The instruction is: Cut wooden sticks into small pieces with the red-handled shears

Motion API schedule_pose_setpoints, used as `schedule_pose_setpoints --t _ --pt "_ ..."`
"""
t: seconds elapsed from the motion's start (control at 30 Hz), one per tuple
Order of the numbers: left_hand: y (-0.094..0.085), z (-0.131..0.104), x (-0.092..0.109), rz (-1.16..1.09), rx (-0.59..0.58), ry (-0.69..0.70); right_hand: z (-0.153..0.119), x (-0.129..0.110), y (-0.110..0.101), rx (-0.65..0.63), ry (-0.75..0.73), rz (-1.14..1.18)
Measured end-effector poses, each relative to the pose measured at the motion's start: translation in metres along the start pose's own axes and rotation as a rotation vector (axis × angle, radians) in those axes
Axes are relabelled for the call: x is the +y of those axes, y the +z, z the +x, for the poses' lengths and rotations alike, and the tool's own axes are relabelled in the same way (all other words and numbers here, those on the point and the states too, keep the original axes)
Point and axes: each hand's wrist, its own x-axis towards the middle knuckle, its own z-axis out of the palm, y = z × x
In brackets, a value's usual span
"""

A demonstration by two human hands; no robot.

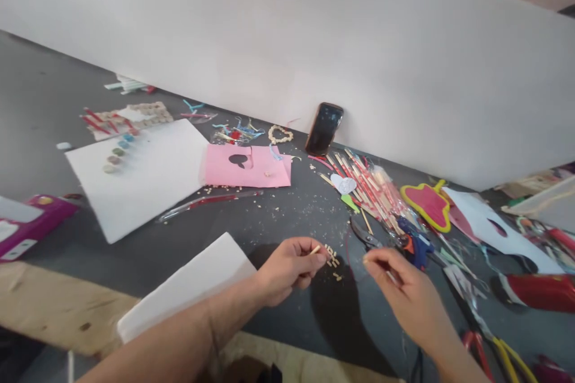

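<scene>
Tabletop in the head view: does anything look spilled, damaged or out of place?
Yes, mildly: pale crumbs lie strewn over the dark tabletop between the pink paper and the left hand, like loose debris. The phone stands tilted by the pale wall, perhaps deliberately.

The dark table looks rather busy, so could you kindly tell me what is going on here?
A person's left hand pinches a short pale stick beside a scatter of small pale pieces on the dark table. The right hand is pinched close by; whether it holds anything is unclear. Beyond lie many longer sticks, and a phone leans against the white panel.
</scene>
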Motion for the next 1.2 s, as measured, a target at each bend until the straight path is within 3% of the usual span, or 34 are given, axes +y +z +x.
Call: schedule_pose_setpoints --t 0.13,0.33,0.83,1.1,1.2 --pt "0.004 -0.001 -0.009 0.129 -0.053 -0.085 -0.014 0.001 0.03 -0.051 -0.028 0.299" --pt "0.0 0.001 -0.018 0.218 -0.075 -0.057 -0.012 -0.002 0.052 -0.002 -0.122 0.377" --pt "0.0 0.001 -0.017 0.422 -0.007 -0.114 -0.017 0.004 0.055 -0.123 -0.093 0.561" --pt "0.0 0.003 -0.021 0.495 0.004 -0.097 -0.016 0.0 0.052 -0.113 -0.07 0.473" --pt "-0.001 0.003 -0.021 0.492 0.012 -0.084 -0.017 0.002 0.052 -0.085 -0.148 0.437"
